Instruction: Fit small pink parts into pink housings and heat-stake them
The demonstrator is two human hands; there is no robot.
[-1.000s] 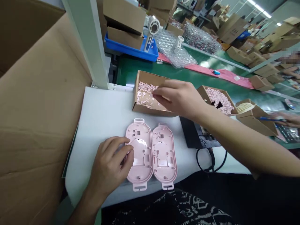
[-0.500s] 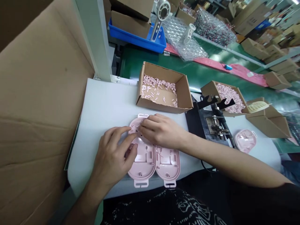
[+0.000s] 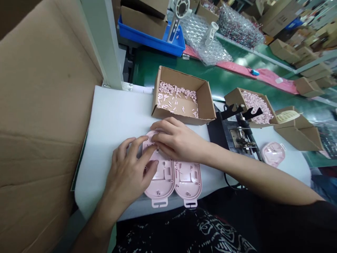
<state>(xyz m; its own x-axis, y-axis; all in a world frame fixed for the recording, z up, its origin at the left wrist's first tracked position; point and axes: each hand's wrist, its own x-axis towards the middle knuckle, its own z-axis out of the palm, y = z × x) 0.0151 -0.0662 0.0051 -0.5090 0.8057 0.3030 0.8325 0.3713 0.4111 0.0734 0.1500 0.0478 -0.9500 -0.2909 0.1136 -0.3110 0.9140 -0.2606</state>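
Observation:
Two long pink plastic housing halves lie side by side on the white mat, insides up, with posts, ribs and slotted end tabs. My left hand (image 3: 130, 168) rests over the left rim of the left housing half (image 3: 159, 186), its fingers bent but apart, with the fingertips near the far end. My right hand (image 3: 177, 140) reaches across from the right, fingers curled and pressed together over that same far end; whatever they pinch is hidden. The right housing half (image 3: 188, 181) lies against it, partly under my right hand.
Beyond my hands stands a cardboard box (image 3: 201, 102) of small pink parts. To the right are a black metal fixture (image 3: 237, 137), another box of pink pieces (image 3: 256, 105) and a pink shell (image 3: 273, 154). A cardboard wall (image 3: 47, 123) and a post (image 3: 105, 45) border the left.
My right hand has shifted slightly toward the far end of the left housing half, now covering its far tab. My left fingertips have also moved up a little, and the view has shifted slightly.

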